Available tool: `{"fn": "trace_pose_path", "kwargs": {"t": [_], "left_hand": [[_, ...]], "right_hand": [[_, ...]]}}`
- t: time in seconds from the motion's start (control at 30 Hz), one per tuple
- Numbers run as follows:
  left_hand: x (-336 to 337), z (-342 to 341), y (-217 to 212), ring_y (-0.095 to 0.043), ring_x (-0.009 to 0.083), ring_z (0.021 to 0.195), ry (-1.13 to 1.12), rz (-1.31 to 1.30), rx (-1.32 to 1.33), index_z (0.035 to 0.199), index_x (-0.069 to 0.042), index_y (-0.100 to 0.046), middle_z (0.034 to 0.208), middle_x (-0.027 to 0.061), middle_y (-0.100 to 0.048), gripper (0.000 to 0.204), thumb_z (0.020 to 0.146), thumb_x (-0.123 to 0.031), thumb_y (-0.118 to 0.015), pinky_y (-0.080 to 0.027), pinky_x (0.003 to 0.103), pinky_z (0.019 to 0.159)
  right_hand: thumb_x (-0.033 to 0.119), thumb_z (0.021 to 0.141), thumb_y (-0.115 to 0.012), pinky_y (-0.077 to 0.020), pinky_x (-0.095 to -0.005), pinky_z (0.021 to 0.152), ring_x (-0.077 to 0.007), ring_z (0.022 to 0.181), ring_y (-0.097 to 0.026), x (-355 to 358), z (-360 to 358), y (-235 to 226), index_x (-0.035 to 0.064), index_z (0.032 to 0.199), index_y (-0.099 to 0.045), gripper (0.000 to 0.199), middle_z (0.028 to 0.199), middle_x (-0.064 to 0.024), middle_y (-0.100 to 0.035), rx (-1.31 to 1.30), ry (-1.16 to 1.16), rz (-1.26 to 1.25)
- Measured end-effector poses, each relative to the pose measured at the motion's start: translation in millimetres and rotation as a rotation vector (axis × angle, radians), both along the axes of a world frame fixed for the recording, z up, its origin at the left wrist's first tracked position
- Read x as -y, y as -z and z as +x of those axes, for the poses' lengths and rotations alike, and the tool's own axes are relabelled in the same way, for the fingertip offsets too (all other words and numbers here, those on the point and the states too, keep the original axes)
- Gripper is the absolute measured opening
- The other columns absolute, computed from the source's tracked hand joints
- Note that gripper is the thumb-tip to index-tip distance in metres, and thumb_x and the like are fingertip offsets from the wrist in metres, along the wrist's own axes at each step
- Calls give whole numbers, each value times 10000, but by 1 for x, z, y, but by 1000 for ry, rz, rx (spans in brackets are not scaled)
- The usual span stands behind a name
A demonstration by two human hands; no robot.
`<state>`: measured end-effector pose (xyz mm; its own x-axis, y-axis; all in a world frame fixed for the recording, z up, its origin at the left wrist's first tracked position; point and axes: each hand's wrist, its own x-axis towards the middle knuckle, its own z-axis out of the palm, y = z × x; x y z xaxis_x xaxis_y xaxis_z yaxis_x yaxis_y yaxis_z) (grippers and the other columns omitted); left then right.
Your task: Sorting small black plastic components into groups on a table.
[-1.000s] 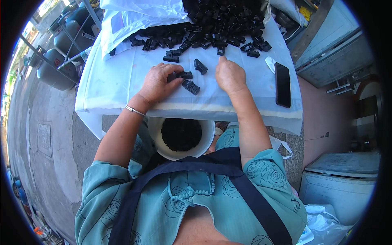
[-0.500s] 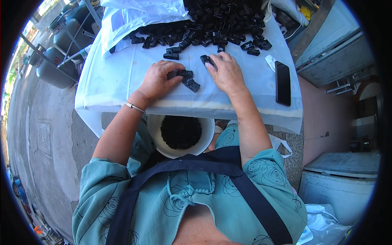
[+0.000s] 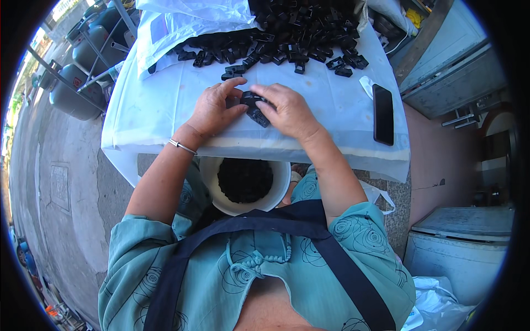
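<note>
Small black plastic parts lie in a group on the white-covered table, between my two hands. My left hand rests at their left side, thumb and index finger spread apart, its fingertips close against the nearest part. From the right, my right hand closes its thumb and fingers on a black plastic part at the top of the group. Its fingers hide some of that part. Beyond my hands a large heap of similar black parts covers the far side of the table.
A white plastic sheet lies beside the heap. Near the right edge is a black phone. Below the table's front edge stands a white bucket holding black pieces. Grey gas cylinders stand to the left.
My right hand has moved left and nearer, from beside the heap to the group, bringing a black part along. My left hand's index finger has lifted and straightened.
</note>
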<state>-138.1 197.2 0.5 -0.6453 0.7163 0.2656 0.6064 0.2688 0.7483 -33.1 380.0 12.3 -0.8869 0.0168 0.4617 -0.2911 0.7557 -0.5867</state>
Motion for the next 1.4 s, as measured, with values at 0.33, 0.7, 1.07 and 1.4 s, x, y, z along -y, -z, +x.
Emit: {"fn": "trace_pose_path", "kwargs": {"t": [0.33, 0.7, 1.07, 1.4], "left_hand": [[1, -1, -3, -637, 260, 882, 43, -5, -299, 1227, -91, -560, 1037, 134, -650, 496, 759, -136, -718, -539, 370, 794], [-34, -57, -16, -400, 371, 1293, -490, -319, -557, 1328, -153, -519, 1410, 135, -441, 512, 882, -395, -586, -343, 510, 1034], [-76, -101, -17, -415, 383, 1299, -239, -472, -484, 1346, -222, -509, 1452, 133, -403, 531, 891, -496, -517, -308, 571, 1056], [-44, -65, -16, -474, 349, 1248, 11, -277, -618, 1265, -180, -576, 1404, 157, -431, 463, 883, -440, -574, -341, 506, 1058]], "right_hand": [[255, 911, -588, -395, -432, 953, -290, 1142, -552, 12, 11, 10, 121, 1176, -658, 305, 1194, -87, -640, -14, 81, 344], [260, 889, -591, -447, -440, 962, -372, 1133, -544, -81, -43, -3, 53, 1207, -603, 380, 1179, -189, -606, -119, 460, 101], [404, 857, -630, -413, -438, 1001, -382, 1234, -460, -52, -84, 5, 120, 1257, -587, 493, 1298, -122, -554, 35, 495, 442], [239, 844, -650, -430, -434, 969, -311, 1156, -550, -54, -4, -2, 71, 1136, -652, 336, 1229, -135, -596, -87, 465, 393]]}}
